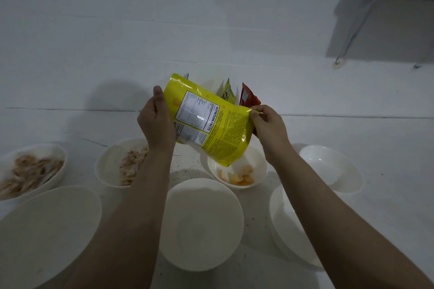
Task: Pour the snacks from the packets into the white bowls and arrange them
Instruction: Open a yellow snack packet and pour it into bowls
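Both hands hold a yellow snack packet [218,122], its nutrition label facing me, tilted with its mouth down over a white bowl [259,162]. My left hand [156,119] grips the packet's left side; my right hand [267,124] pinches its upper right corner. A few orange puffed snacks [242,177] lie in that bowl. Two bowls on the left, one far left [50,148] and one beside my left forearm [106,162], hold pale brown chips.
Empty white bowls stand at front left [47,230], front centre [202,223], front right [279,218] and far right [328,166]. A small yellow packet [229,94] and a red packet [249,97] stand behind the held one. A dark cabinet [387,19] is at top right.
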